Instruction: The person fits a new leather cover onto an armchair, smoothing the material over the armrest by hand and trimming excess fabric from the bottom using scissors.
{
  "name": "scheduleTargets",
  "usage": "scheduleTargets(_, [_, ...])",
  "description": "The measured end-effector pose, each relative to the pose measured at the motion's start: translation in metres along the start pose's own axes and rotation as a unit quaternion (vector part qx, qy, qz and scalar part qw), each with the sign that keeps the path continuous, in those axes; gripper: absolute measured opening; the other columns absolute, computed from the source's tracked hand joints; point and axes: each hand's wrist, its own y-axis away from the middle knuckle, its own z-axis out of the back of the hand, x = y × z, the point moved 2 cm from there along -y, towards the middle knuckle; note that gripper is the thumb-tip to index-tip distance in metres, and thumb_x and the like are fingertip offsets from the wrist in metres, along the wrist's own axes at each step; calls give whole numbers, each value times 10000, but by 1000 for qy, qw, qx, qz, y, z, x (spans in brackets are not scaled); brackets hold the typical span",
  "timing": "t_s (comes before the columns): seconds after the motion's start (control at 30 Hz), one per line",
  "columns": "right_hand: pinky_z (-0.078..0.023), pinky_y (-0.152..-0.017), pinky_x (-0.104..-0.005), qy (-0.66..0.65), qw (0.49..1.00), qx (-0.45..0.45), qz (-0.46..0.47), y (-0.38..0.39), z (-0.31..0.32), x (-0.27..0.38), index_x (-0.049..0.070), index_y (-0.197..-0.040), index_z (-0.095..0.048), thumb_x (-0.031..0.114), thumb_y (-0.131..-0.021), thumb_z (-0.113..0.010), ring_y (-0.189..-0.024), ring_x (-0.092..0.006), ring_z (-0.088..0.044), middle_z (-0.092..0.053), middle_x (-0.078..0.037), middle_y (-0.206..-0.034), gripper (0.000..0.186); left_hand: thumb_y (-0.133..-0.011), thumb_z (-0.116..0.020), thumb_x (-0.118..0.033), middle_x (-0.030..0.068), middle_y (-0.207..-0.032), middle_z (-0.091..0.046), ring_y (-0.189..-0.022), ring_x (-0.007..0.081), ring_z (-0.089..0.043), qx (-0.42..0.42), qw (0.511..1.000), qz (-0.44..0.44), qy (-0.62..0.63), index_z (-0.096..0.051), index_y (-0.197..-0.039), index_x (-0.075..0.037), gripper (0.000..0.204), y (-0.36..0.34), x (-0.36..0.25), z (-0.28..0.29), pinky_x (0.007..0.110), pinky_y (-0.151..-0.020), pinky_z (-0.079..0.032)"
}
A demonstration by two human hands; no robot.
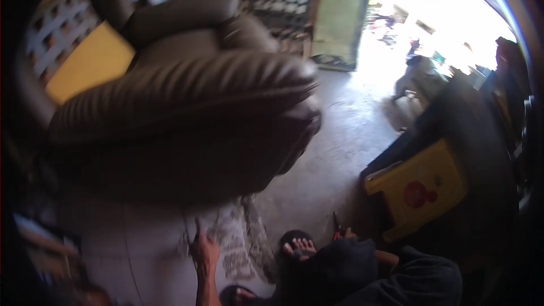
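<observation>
My left hand [205, 249] is over the pale tiled floor [153, 260], in front of the brown sofa's dark underside. Its index finger stretches forward and the other fingers look partly bent; I see nothing held in it. A thin, pale, blurred thing lies beside that finger, too unclear to name. My right hand [350, 233] is mostly hidden behind my dark-clothed knee. It is closed on a red-handled tool [338, 228] with a dark pointed tip, which points away from me. The brown padded sofa [187, 93] fills the left and middle, its ribbed side towards me.
A yellow plastic stool [422, 190] with a red figure rests at the right, against a dark piece of furniture [470, 119]. Broken concrete edging [255, 238] divides tile from grey floor [334, 136]. A door panel [341, 17] stands by the bright doorway. My sandalled foot [300, 243] is near the tool.
</observation>
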Motion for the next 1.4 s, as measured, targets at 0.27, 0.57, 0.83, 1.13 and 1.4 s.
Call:
scheduleTargets(0.27, [-529,-816,-505,-16,998,-44,46,11,0,30,33,-1163,-524,423,-902,-650,-997,-449,-671,-683,-282,-1036,486,-901,-584,-123,229,-964,-683,-828,430,-658,-140,982,-101,82,-508,-1405,-129,510,-51,-40,1,511,-718,-526])
scheduleTargets(0.57, [-517,-865,-494,2,999,20,31,19,19,86,-8,-1173,-518,423,-904,-642,-1034,-458,-658,-677,-292,-1069,524,-917,-622,-175,190,-976,-667,-826,417,-631,-245,962,-20,115,-634,-1133,-104,228,-72,-43,-24,499,-738,-515])
scheduleTargets(0.83, [-513,-864,-510,15,999,-5,36,24,20,89,11,-1199,-515,420,-901,-643,-1035,-466,-653,-677,-288,-1079,522,-853,-667,-137,121,-1106,-607,-1002,329,-575,-316,941,-124,-12,-631,-1057,-102,210,-77,-44,-20,412,-907,-451])
scheduleTargets(1.13, [-508,-857,-513,41,999,-1,30,27,25,116,23,-1205,-497,445,-895,-641,-1021,-456,-656,-676,-286,-1056,543,-843,-680,-110,79,-1068,-667,-1028,263,-605,-252,872,-68,414,-695,-1064,-120,221,-108,8,-66,446,-1006,-438])
scheduleTargets(1.4, [-508,-865,-504,16,999,8,33,26,23,91,24,-1206,-487,432,-898,-643,-1026,-450,-658,-672,-284,-1067,534,-871,-698,-115,19,-915,-708,-944,203,-638,-364,921,-123,64,-720,-984,-141,118,-75,-42,-28,452,-1045,-388])
